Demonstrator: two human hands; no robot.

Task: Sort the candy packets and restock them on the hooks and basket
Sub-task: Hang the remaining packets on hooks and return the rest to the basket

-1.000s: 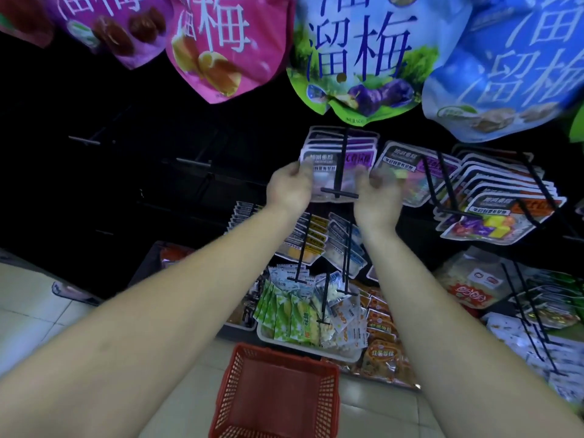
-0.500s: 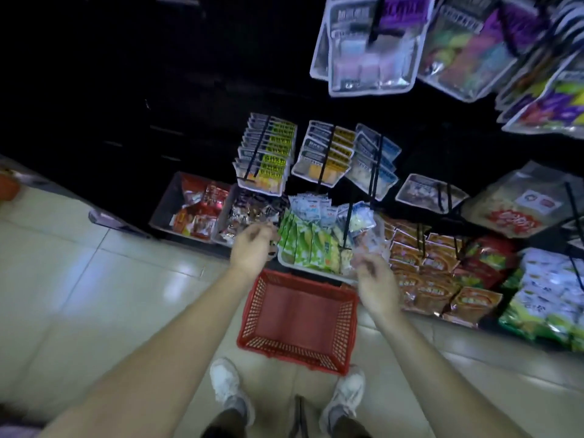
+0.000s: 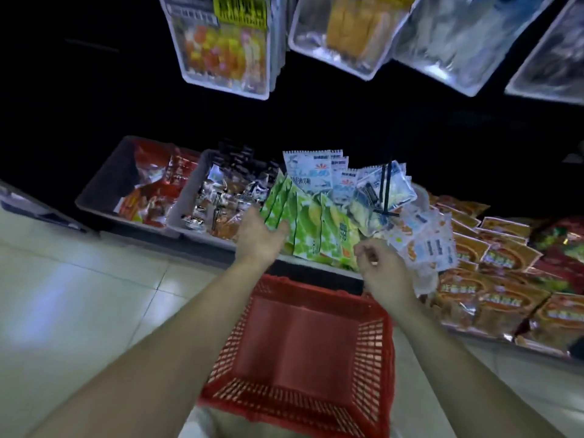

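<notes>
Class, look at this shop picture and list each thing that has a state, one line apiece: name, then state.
Left hand: open, fingers straight, at the green packets.
Right hand: fingers curled, nothing seen in its grip.
Red basket: empty, on the floor.
Green packets: standing in a row.
Clear packets: hanging on a black hook.
Grey bin: partly filled with red packets.

Left hand and right hand down from upper hook packets to green packets.
</notes>
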